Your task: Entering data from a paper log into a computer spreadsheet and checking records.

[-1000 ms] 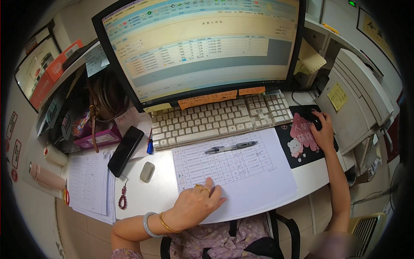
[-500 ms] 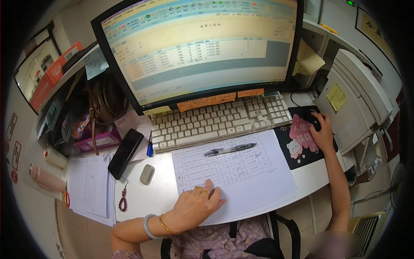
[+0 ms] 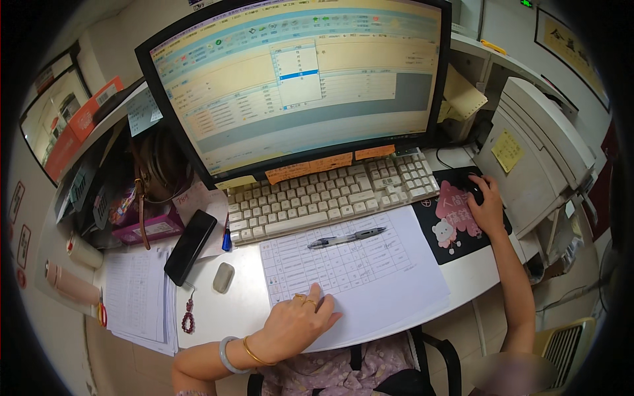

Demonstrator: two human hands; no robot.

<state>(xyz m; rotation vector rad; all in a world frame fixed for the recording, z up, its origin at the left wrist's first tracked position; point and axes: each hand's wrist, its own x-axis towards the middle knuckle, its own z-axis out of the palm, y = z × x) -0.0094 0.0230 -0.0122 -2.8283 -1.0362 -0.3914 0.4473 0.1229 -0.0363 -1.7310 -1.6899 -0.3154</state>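
Note:
My left hand (image 3: 296, 323) rests on a printed table sheet (image 3: 383, 300), its index finger stretched out over the lower rows and nothing in its grasp. A ring, a gold bangle and a pale bangle are on that hand and wrist. Across the upper part of the sheet lies a clear-barrelled pen (image 3: 347, 237). On the right, my right hand (image 3: 489, 210) is wrapped over a dark computer mouse (image 3: 475, 191), on a black mouse pad (image 3: 456, 256) with a pink cartoon print. Behind the sheet sits a cream keyboard (image 3: 333, 198). The monitor (image 3: 271, 138) shows a form with a small drop-down list.
On the left are a black phone (image 3: 191, 247) with a beaded strap, a grey oval case (image 3: 223, 278), a blue-capped pen (image 3: 226, 239), a paper stack (image 3: 135, 290) and a pink bottle (image 3: 71, 282). A grey printer-like machine (image 3: 528, 148) stands at the right.
A drop-down list with one highlighted row has appeared on the monitor. The whole view has shifted slightly; both hands keep their places on the sheet and the mouse.

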